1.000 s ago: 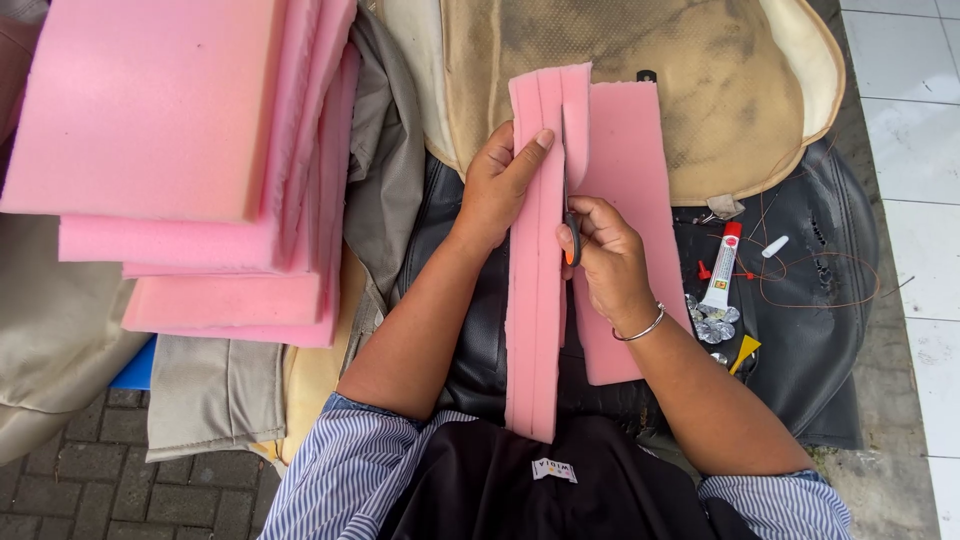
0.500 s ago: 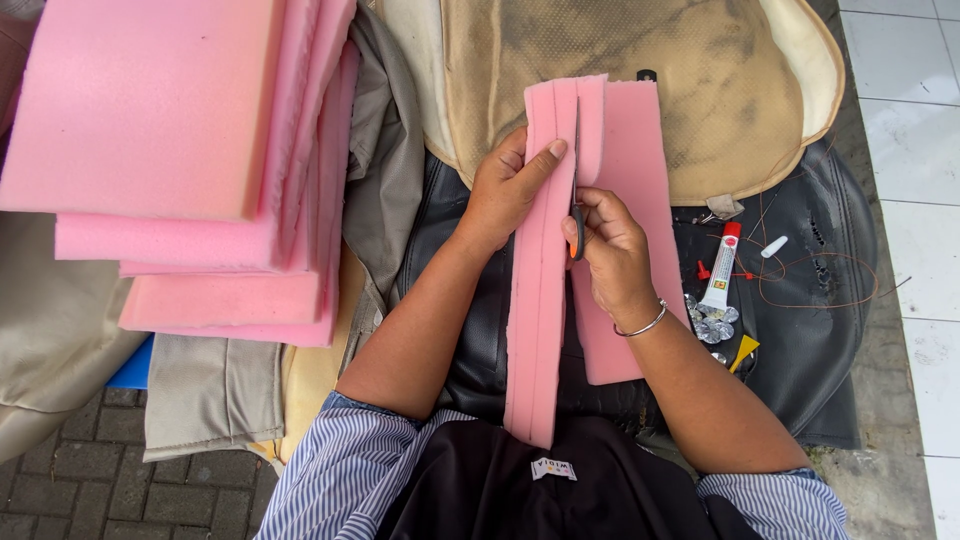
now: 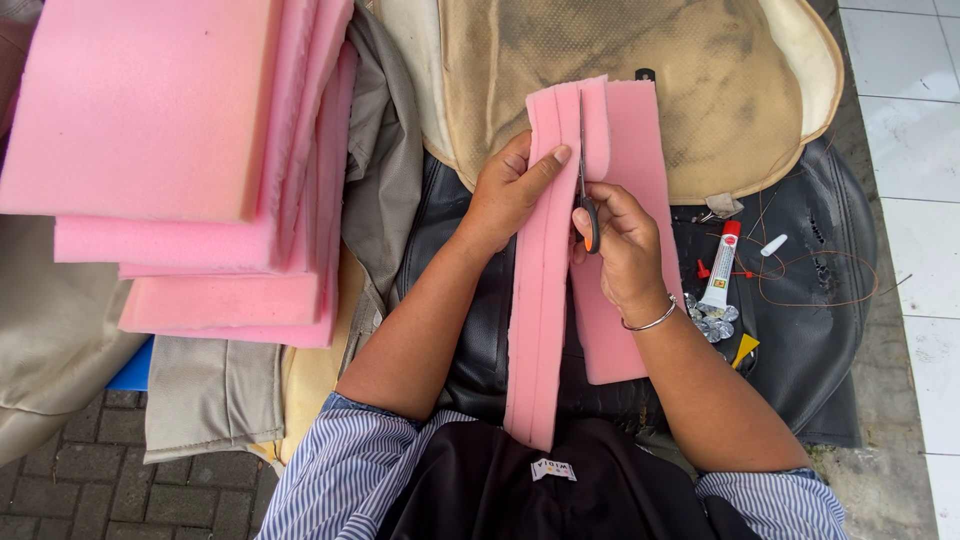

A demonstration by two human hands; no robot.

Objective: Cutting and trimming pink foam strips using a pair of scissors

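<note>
Work is done over a black leather seat cover (image 3: 810, 330) spread across the lap and ground; grey paving bricks (image 3: 70, 490) are seen lower left, white floor tiles (image 3: 915, 150) at right. A worn tan seat cushion (image 3: 720, 90) with a cream edge is laid at the top, partly over the black cover. A stack of pink foam slabs (image 3: 170, 130) is piled at left on beige fabric covers (image 3: 215, 395); a blue object beneath is mostly hidden. A long pink foam strip (image 3: 540, 310) is held lengthwise, running from the lap up past the hands, with a wider pink foam sheet (image 3: 635, 130) lying just beside and under it. The left hand (image 3: 505, 190) is clamped on the strip's upper part, thumb pressed on top. The right hand (image 3: 620, 245) is closed around orange-handled scissors (image 3: 588, 215), blades set into the foam at the seam between strip and sheet; blade gap cannot be told. A silver bracelet (image 3: 650, 320) is worn on the right wrist. No containers are seen as such; a white glue tube with red cap (image 3: 722, 265), a small white cap (image 3: 775, 245), crumpled foil bits (image 3: 710, 322), a yellow scrap (image 3: 745, 350) and thin brown thread (image 3: 830, 280) are scattered on the black cover at right.
</note>
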